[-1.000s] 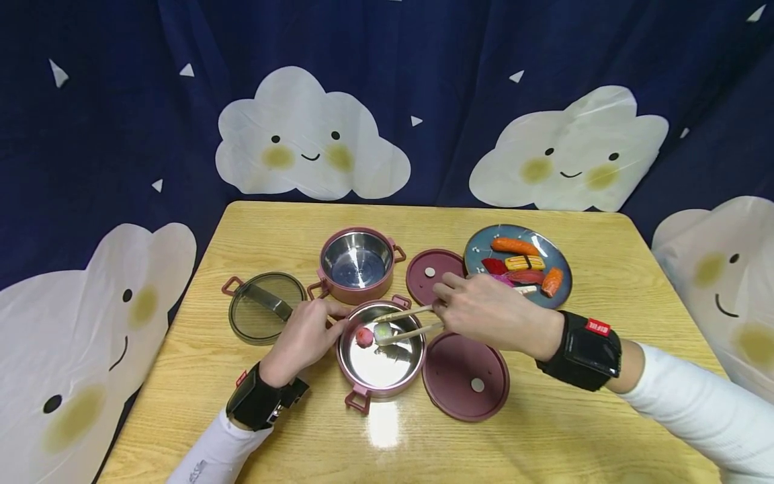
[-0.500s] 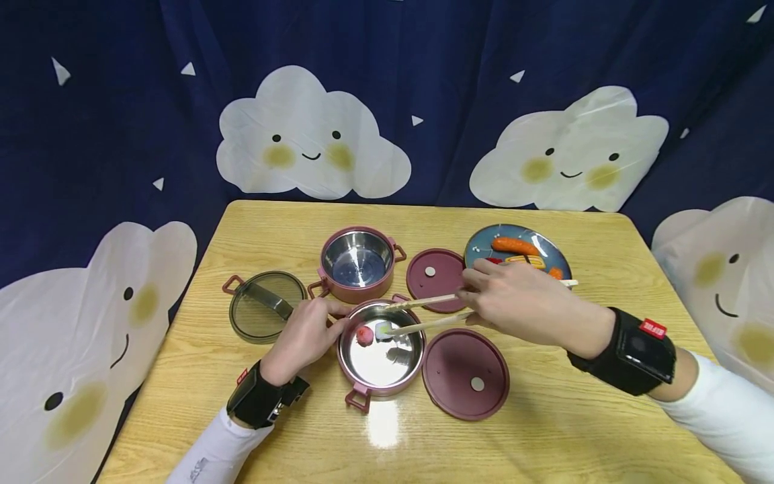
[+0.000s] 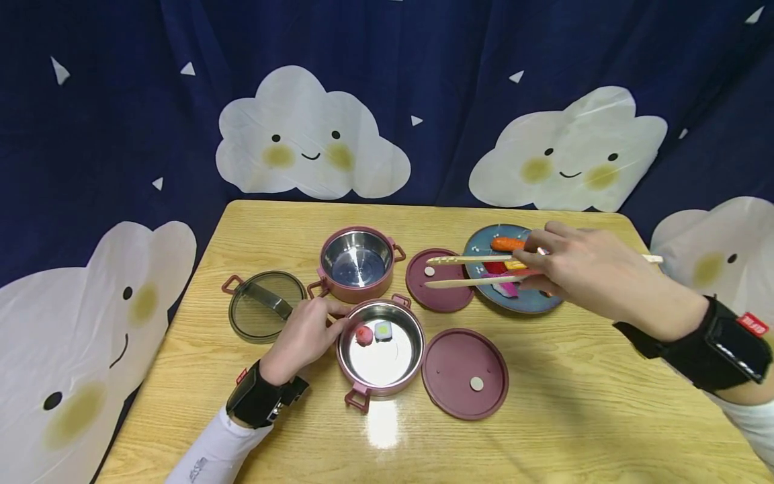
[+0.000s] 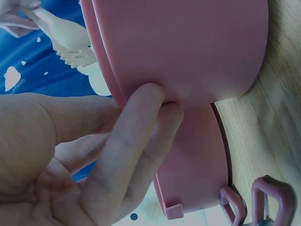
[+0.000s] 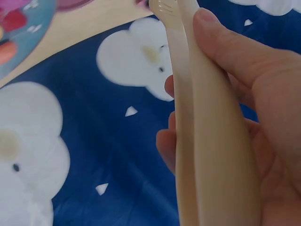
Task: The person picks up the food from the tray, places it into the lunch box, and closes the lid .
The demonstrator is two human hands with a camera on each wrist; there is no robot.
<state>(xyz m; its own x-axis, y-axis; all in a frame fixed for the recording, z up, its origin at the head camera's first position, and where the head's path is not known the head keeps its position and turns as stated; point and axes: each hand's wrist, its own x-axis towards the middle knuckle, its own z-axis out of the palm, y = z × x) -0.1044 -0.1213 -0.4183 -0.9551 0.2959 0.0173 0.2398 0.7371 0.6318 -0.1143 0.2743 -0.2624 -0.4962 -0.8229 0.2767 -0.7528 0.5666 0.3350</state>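
Note:
My left hand (image 3: 305, 336) grips the rim of the front pink pot (image 3: 387, 390), its fingertips on the outer wall in the left wrist view (image 4: 188, 52). Inside this pot lie a toy sushi roll piece (image 3: 383, 330), pale with a yellow-green centre, and a round pinkish-red food piece (image 3: 364, 335). My right hand (image 3: 580, 269) holds beige tongs (image 3: 471, 259) over the near side of the blue plate (image 3: 480, 238). The tong tips stand apart with nothing between them, reaching left above the smaller maroon lid (image 3: 444, 299). In the right wrist view, fingers and thumb wrap the tongs (image 5: 216, 141).
Behind the front pot stands a second pink pot (image 3: 357, 294) with nothing in it. A glass lid (image 3: 254, 326) lies at the left, a larger maroon lid (image 3: 462, 370) at the right. Toy foods, including an orange piece (image 3: 506, 244), lie on the plate, partly hidden by the right hand.
The right hand has moved right and away with the tongs, from inside the pot to over the plate. The sushi roll piece was released in the pot. The left hand stayed still.

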